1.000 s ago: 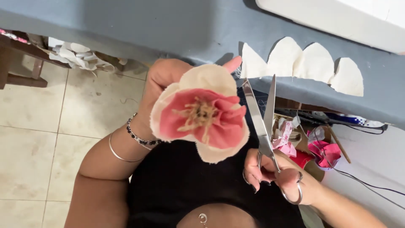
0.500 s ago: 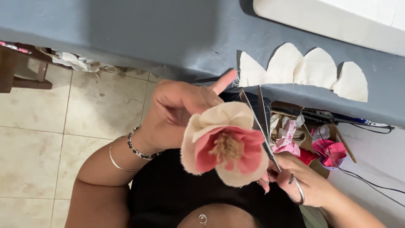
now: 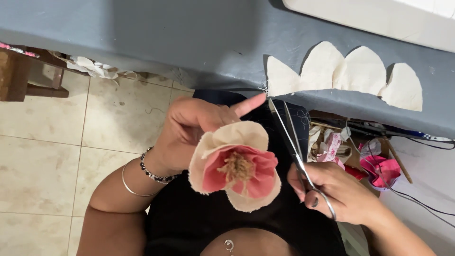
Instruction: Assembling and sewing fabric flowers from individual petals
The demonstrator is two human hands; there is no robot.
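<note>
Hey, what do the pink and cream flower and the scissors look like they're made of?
The pink and cream flower looks like woven cloth: matte petals with frayed, raw edges and a fuzzy tan thread centre. The silver scissors look like bare polished metal, thin shiny blades and loops; the exact metal can't be told.

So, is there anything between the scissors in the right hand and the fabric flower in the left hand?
Nothing visible. The scissors in the right hand point up just right of the flower, which the left hand holds from behind. Only a narrow gap over the dark clothing separates blades and petals.
</note>
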